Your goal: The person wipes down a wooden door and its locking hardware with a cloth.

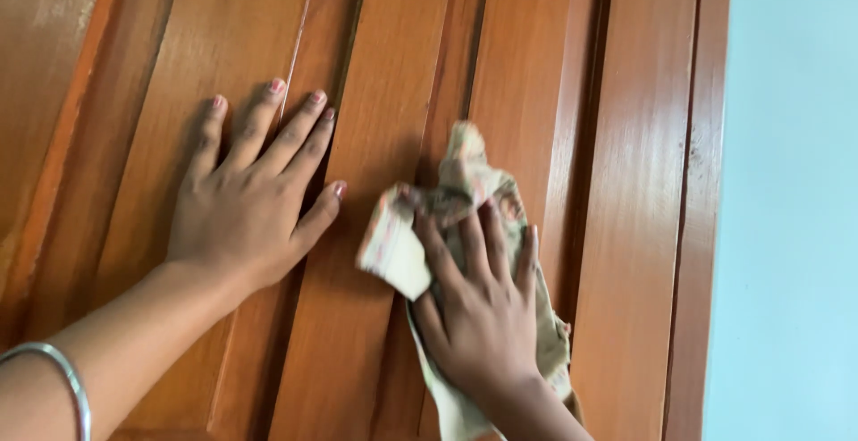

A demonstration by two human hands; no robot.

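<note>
Cloth [465, 193] lies crumpled on door [375, 92], over groove between raised panels. Right hand [483, 307] presses it flat, fingers spread, not clenched. Left hand [250, 200] open, palm flat on panel, likely bracing. Bangle [67, 378] on left wrist. Wall [786, 200] at right.

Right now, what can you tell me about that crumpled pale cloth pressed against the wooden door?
The crumpled pale cloth is a soft, beige-and-cream rag with faint reddish and greenish patterning, bunched into folds. It lies against the glossy orange-brown panelled wooden door, across a groove between panels. The right hand presses it flat with spread fingers, covering its middle; one corner pokes upward, another folds out to the left, and a strip trails down past the wrist. The left hand rests on the door beside it, not touching it.
</note>
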